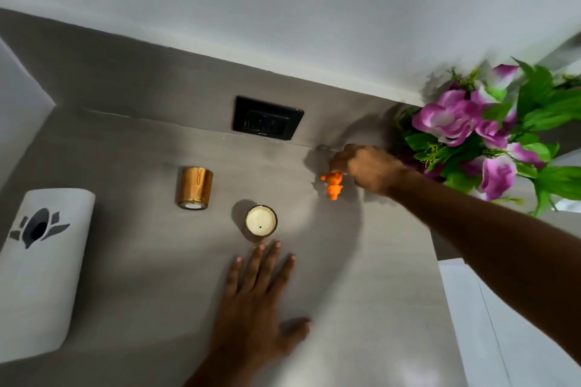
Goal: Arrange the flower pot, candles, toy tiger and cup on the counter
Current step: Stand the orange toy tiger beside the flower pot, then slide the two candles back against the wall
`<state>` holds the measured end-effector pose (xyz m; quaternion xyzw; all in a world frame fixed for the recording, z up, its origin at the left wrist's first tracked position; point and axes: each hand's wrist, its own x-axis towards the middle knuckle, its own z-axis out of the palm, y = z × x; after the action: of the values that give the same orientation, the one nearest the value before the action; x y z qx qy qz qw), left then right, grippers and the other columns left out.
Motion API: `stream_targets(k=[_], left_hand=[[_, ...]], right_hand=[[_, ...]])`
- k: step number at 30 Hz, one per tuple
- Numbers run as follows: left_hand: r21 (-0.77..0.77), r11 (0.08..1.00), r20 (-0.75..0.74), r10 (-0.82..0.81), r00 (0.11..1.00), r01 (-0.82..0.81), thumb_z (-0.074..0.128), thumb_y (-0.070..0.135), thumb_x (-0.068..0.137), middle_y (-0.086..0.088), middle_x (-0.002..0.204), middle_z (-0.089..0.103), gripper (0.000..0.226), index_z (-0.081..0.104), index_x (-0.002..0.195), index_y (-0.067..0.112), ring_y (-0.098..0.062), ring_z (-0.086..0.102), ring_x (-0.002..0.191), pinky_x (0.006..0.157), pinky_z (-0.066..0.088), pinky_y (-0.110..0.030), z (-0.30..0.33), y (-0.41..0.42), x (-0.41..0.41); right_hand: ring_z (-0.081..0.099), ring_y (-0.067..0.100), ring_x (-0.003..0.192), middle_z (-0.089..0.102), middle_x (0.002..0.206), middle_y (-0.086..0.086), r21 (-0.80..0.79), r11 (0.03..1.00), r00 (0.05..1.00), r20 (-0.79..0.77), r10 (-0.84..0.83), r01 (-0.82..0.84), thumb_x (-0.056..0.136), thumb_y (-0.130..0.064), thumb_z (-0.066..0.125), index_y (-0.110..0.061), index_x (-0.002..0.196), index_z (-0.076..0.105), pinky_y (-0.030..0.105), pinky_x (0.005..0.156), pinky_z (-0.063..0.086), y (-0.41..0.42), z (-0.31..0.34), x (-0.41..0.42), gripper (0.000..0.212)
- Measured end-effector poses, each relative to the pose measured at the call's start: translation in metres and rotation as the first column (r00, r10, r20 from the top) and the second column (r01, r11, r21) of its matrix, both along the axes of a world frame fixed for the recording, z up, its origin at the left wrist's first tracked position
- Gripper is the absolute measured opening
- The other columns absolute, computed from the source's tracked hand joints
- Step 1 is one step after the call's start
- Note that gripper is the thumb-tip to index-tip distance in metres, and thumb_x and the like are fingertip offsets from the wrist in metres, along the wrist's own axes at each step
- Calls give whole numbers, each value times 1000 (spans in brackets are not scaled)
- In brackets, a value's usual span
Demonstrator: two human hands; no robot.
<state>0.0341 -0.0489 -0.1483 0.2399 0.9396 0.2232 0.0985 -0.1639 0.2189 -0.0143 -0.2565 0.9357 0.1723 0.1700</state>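
A small orange toy tiger (333,185) hangs from the fingers of my right hand (367,168), close to the grey counter (141,276) near the back wall. A white candle in a dark glass (261,221) stands mid-counter. A gold candle holder (194,187) stands to its left. My left hand (257,302) lies flat and open on the counter, fingertips just short of the white candle. Purple flowers with green leaves (481,135) fill the right; their pot is hidden. A white cup with a dark lotus mark (41,267) is at the left edge.
A black wall socket (267,118) sits on the grey backsplash behind the candles. A white surface (503,324) adjoins the counter at the right. The white wall rises above the backsplash.
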Motion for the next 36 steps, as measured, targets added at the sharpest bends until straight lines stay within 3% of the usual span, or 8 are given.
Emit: stream_targets(k=[7, 19, 23, 25, 27, 29, 33, 36], left_hand=[[27, 999, -12, 30, 999, -30, 55, 87, 66, 2, 172, 22, 110, 31, 159, 33, -24, 17, 159, 123, 17, -58, 7, 1, 0], [23, 999, -102, 51, 993, -49, 52, 88, 70, 1, 171, 23, 107, 31, 159, 33, -24, 20, 158, 123, 14, -56, 3, 2, 2], [179, 982, -179, 93, 980, -61, 61, 68, 77, -3, 158, 50, 78, 61, 139, 21, -26, 41, 150, 120, 25, -49, 5, -5, 1], [489, 845, -134, 316, 939, -215, 65, 48, 80, 0, 120, 77, 38, 77, 102, 19, -24, 69, 119, 106, 45, -41, 7, -16, 3], [664, 527, 169, 586, 793, -531, 64, 42, 82, 6, 85, 77, 21, 75, 86, 24, -14, 73, 83, 83, 58, -37, 20, -32, -11], [648, 300, 325, 722, 610, -700, 67, 42, 87, 1, 79, 71, 16, 71, 90, 27, -14, 67, 73, 72, 59, -42, 29, -51, -42], [463, 412, 251, 788, 563, -784, 77, 48, 85, -14, 115, 61, 64, 54, 131, 10, -31, 64, 97, 75, 49, -33, 44, -77, -124], [232, 571, 252, 746, 616, -787, 78, 69, 73, -12, 122, 63, 88, 51, 132, 10, -30, 65, 106, 84, 53, -34, 52, -75, -154]], right_hand=[[65, 34, 114, 49, 154, -1, 211, 947, 970, 58, 236, -243, 99, -6, 33, -23, 146, 45, 42, 87, 54, 5, 9, -2, 51], [61, 35, 124, 44, 158, -2, 47, 998, 996, 73, 46, -50, 89, 9, 48, -20, 147, 50, 44, 101, 51, 12, 8, 8, 65], [72, 37, 91, 76, 116, 14, -225, 959, 905, -421, 65, -174, 93, -1, 50, -7, 110, 75, 46, 85, 56, -1, 11, 27, 31], [71, 36, 80, 78, 96, 12, -543, 820, 807, -558, -192, -180, 97, -9, 47, -5, 93, 77, 41, 80, 53, -23, 1, 58, 31], [70, 25, 88, 74, 103, 5, -865, 502, 843, -253, -474, 22, 74, 2, 55, -8, 100, 74, 31, 87, 52, -63, -23, 99, 34], [63, 14, 104, 64, 126, 0, -918, 189, 817, 198, -542, 348, 63, -3, 63, -16, 127, 61, 27, 92, 52, -105, -51, 134, 65], [51, 11, 127, 52, 139, -17, -820, -121, 593, 498, -633, 560, 60, -35, 96, -35, 146, 37, 34, 106, 46, -161, -89, 150, 105], [61, -1, 110, 63, 121, -20, -879, -194, 560, 433, -706, 436, 56, -44, 95, -43, 124, 54, 14, 86, 52, -177, -92, 133, 80]])
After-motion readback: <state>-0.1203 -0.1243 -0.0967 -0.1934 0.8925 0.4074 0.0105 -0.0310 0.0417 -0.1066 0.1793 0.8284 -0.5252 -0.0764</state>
